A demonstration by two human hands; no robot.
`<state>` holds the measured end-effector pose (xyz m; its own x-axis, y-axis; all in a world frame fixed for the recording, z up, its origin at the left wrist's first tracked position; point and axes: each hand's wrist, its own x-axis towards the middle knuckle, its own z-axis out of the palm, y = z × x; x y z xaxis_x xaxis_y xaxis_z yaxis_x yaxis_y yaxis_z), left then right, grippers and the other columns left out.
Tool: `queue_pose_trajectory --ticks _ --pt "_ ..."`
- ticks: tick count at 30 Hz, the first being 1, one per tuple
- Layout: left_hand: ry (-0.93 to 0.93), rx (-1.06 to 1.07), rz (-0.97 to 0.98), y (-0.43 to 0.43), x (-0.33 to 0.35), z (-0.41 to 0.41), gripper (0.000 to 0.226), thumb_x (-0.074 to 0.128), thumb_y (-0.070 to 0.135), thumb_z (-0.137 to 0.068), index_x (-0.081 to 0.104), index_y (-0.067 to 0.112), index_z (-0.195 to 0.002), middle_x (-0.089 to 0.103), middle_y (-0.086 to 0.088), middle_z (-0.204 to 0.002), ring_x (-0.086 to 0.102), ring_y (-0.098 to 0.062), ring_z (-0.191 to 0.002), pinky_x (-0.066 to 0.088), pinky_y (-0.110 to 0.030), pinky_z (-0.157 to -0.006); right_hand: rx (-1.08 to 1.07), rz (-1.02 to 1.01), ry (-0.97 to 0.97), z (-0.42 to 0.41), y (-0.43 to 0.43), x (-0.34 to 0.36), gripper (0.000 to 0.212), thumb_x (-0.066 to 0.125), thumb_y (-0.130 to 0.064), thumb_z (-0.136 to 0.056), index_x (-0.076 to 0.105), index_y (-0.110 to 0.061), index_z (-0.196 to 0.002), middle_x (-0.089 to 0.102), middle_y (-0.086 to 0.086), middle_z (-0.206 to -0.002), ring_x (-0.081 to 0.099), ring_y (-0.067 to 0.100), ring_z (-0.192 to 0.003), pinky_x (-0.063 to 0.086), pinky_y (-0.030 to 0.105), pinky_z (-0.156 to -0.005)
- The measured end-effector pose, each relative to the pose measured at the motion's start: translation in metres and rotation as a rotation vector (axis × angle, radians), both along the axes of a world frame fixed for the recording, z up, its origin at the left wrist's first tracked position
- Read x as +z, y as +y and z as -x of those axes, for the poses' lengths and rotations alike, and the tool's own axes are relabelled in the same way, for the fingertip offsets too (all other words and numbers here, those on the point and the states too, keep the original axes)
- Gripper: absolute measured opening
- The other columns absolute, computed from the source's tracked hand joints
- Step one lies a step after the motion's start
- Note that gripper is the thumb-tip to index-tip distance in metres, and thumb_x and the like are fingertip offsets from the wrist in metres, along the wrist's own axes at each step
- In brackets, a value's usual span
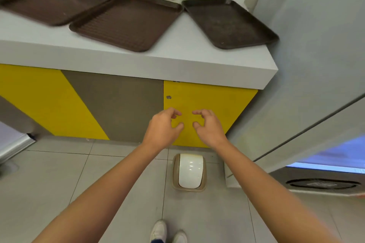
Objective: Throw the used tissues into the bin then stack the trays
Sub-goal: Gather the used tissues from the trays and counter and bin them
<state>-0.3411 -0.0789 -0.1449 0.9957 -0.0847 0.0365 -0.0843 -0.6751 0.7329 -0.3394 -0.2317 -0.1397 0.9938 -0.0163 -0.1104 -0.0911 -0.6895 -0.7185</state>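
Both hands are hovering side by side in front of the cabinet door. The left hand [164, 126] and the right hand [209, 126] are each released, with fingers loosely curled and nothing in them. The bin [190, 169] is sitting on the floor directly beneath and slightly nearer the person than the hands, with its swing lid closed.

No tissue is showing in either hand or on the trays, so the throwing step is probably done and stacking is coming next. A pale blurred patch is lying beyond the trays, too unclear to name.

The trays are lying flat on the surface [187, 55], all above and beyond the hands. The right tray [229, 23] is sitting up and to the right of the right hand, making that hand the nearer one. The middle tray [128, 21] is lying up and to the left of the left hand, its long axis slanting from near-left to far-right. The left tray [61, 1] is resting farther left, well apart from both hands.
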Motion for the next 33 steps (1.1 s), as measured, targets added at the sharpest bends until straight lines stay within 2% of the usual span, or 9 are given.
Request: queue_pose_trajectory --ticks 5,8,12,18,22,26,33 --pt "-0.097 0.103 -0.008 0.019 0.040 -0.012 0.028 0.061 0.037 -0.085 0.061 0.023 -0.109 0.066 0.005 -0.108 0.059 -0.013 -0.102 0.048 -0.030 -0.086 0.018 0.004 -0.104 -0.017 0.013 0.032 0.034 0.057 -0.010 -0.087 0.057 -0.016 -0.121 0.050 0.006 -0.129 0.046 0.019 -0.123 0.034 0.024 -0.098" --pt "-0.138 0.147 0.004 0.032 0.059 -0.026 0.028 0.061 0.039 -0.085 0.061 0.022 -0.108 0.067 0.004 -0.104 0.060 -0.014 -0.099 0.048 -0.031 -0.084 0.019 0.013 -0.151 -0.035 0.022 0.048 0.033 0.056 -0.009 -0.087 0.058 -0.016 -0.120 0.051 0.005 -0.128 0.046 0.019 -0.122 0.034 0.027 -0.100" --pt "-0.177 0.175 0.004 0.051 0.083 -0.056 0.029 0.060 0.040 -0.085 0.061 0.023 -0.109 0.065 0.004 -0.109 0.059 -0.013 -0.102 0.046 -0.029 -0.084 0.008 -0.002 -0.245 -0.068 0.040 0.068 0.032 0.056 -0.007 -0.086 0.059 -0.016 -0.117 0.051 0.004 -0.124 0.048 0.018 -0.120 0.034 0.025 -0.101" --pt "-0.231 0.179 0.022 0.085 0.111 -0.128 0.030 0.060 0.041 -0.086 0.059 0.024 -0.111 0.063 0.006 -0.109 0.058 -0.011 -0.100 0.049 -0.031 -0.086 -0.012 -0.044 -0.369 -0.140 0.075 0.096 0.028 0.053 -0.014 -0.091 0.057 -0.016 -0.118 0.049 0.001 -0.124 0.047 0.015 -0.119 0.036 0.025 -0.099" --pt "-0.249 0.178 0.008 0.111 0.130 -0.181 0.030 0.060 0.041 -0.086 0.059 0.024 -0.110 0.063 0.005 -0.107 0.059 -0.013 -0.097 0.050 -0.034 -0.086 -0.046 -0.043 -0.380 -0.190 0.098 0.111 0.027 0.051 -0.017 -0.092 0.056 -0.016 -0.119 0.048 0.002 -0.125 0.047 0.016 -0.119 0.037 0.026 -0.099" --pt "-0.251 0.131 -0.019 0.133 0.145 -0.233 0.030 0.059 0.042 -0.085 0.058 0.026 -0.111 0.062 0.007 -0.110 0.058 -0.010 -0.099 0.048 -0.029 -0.086 -0.089 -0.039 -0.381 -0.239 0.117 0.123 0.027 0.051 -0.020 -0.093 0.055 -0.018 -0.120 0.049 0.001 -0.126 0.048 0.016 -0.119 0.039 0.027 -0.100" --pt "-0.265 0.094 -0.019 0.147 0.148 -0.309 0.030 0.060 0.041 -0.086 0.058 0.025 -0.112 0.062 0.006 -0.111 0.057 -0.009 -0.098 0.045 -0.025 -0.084 -0.130 -0.023 -0.375 -0.307 0.131 0.132 0.028 0.051 -0.022 -0.093 0.055 -0.021 -0.121 0.048 -0.002 -0.127 0.046 0.012 -0.120 0.032 0.017 -0.092"
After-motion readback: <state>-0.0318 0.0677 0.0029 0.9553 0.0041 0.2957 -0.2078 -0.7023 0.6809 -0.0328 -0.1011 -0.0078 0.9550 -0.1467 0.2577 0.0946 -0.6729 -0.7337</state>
